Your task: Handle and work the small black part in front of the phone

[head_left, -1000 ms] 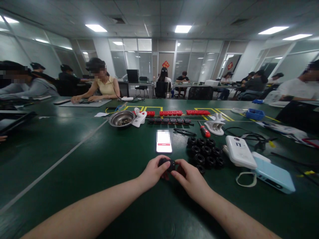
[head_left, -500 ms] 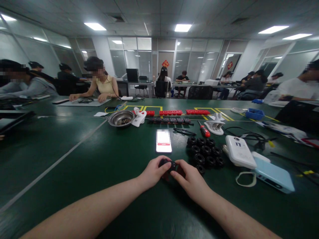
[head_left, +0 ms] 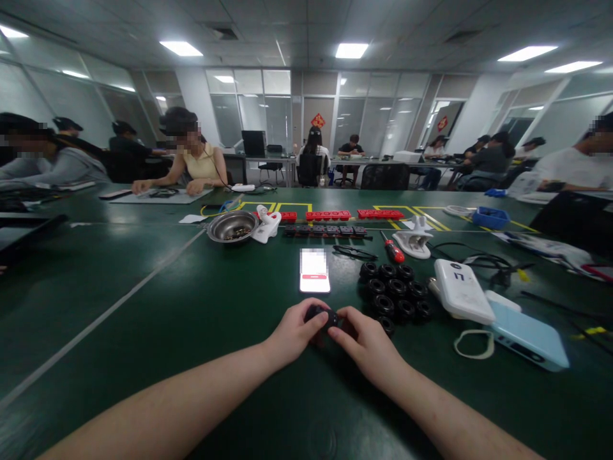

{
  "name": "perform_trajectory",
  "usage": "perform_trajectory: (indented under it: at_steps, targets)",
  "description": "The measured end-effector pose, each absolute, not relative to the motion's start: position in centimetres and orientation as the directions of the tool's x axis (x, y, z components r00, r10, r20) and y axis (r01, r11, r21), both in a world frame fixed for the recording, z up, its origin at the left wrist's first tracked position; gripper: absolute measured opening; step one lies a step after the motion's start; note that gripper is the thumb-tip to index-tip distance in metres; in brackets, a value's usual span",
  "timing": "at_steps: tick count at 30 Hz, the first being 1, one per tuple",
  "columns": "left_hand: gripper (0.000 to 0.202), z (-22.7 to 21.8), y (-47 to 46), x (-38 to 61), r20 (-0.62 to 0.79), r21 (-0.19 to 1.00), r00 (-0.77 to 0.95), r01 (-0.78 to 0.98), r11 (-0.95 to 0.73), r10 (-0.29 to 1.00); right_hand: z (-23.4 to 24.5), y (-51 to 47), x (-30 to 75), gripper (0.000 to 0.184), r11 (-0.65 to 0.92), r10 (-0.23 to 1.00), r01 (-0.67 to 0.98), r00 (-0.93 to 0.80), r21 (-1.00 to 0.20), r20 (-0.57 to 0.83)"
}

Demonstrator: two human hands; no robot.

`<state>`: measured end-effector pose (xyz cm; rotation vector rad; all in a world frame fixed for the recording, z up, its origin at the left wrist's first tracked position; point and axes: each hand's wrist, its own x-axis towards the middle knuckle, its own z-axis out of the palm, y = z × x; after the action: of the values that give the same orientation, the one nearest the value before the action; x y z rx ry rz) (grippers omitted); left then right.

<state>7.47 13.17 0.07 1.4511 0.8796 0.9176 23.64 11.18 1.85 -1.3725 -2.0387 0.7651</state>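
Observation:
My left hand (head_left: 295,331) and my right hand (head_left: 364,342) meet over the green table (head_left: 191,319), both pinched on one small black round part (head_left: 323,316). Fingers of each hand curl round it from either side. A cluster of several similar black ring-shaped parts (head_left: 395,291) lies just right of my right hand. A lit phone (head_left: 315,271) lies flat just beyond my hands.
A white device (head_left: 462,291) and a light blue box (head_left: 527,335) lie at the right with a white loop (head_left: 474,344). A red-handled screwdriver (head_left: 393,249), steel bowl (head_left: 234,226), red strips (head_left: 328,216) and black strips (head_left: 325,231) lie farther back. Other people sit at the table's far edges.
None of note: my hands stay together on the black part, with only a slight shift of the view.

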Motion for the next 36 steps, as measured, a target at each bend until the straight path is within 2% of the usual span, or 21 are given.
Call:
perform_trajectory:
  at_steps: [4,8,11,13,16,20,25,28,30,33,36]
  targets:
    - [0.03,0.2,13.2,7.4,0.061,0.996,0.396,0.037,-0.082,0.916,2.1,10.8,23.5,0.026,0.319,0.938,0.625,-0.316,-0.713,0.142]
    - [0.028,0.8,12.7,7.4,0.121,0.986,0.376,0.064,-0.156,0.919,2.3,10.6,23.5,0.021,0.318,0.935,0.632,-0.333,-0.706,0.122]
    - [0.028,0.7,12.6,7.4,0.143,0.982,0.361,0.063,-0.177,0.922,2.2,10.8,23.6,0.027,0.343,0.92,0.625,-0.375,-0.701,0.115]
    - [0.029,0.3,12.9,7.5,0.12,0.988,0.376,0.042,-0.146,0.919,2.1,11.0,23.6,0.027,0.35,0.917,0.621,-0.379,-0.701,0.122]
    - [0.032,-0.3,13.3,7.6,0.066,0.998,0.403,-0.004,-0.07,0.913,1.9,11.1,23.6,0.014,0.331,0.932,0.631,-0.337,-0.702,0.137]
    - [0.03,-0.1,13.5,7.6,0.058,0.998,0.38,-0.008,-0.06,0.923,1.9,10.9,23.6,0.028,0.317,0.938,0.646,-0.324,-0.695,0.127]
    - [0.029,0.4,13.0,7.5,0.095,0.995,0.34,-0.018,-0.094,0.936,2.1,10.8,23.7,0.023,0.321,0.934,0.642,-0.338,-0.696,0.118]
    - [0.03,0.3,12.9,7.5,0.092,0.995,0.357,0.0,-0.098,0.929,2.1,11.0,23.7,0.033,0.361,0.918,0.63,-0.371,-0.688,0.141]
    - [0.031,0.1,13.0,7.6,0.064,0.998,0.382,-0.002,-0.068,0.922,1.9,11.1,23.7,0.03,0.366,0.916,0.63,-0.372,-0.685,0.147]
    - [0.032,-0.1,13.2,7.6,0.01,1.0,0.387,-0.019,-0.003,0.922,1.8,11.2,23.7,0.014,0.338,0.931,0.636,-0.332,-0.693,0.15]
    - [0.03,0.1,13.3,7.6,0.004,1.0,0.368,-0.006,-0.002,0.93,1.9,11.0,23.6,0.023,0.313,0.942,0.644,-0.304,-0.698,0.142]
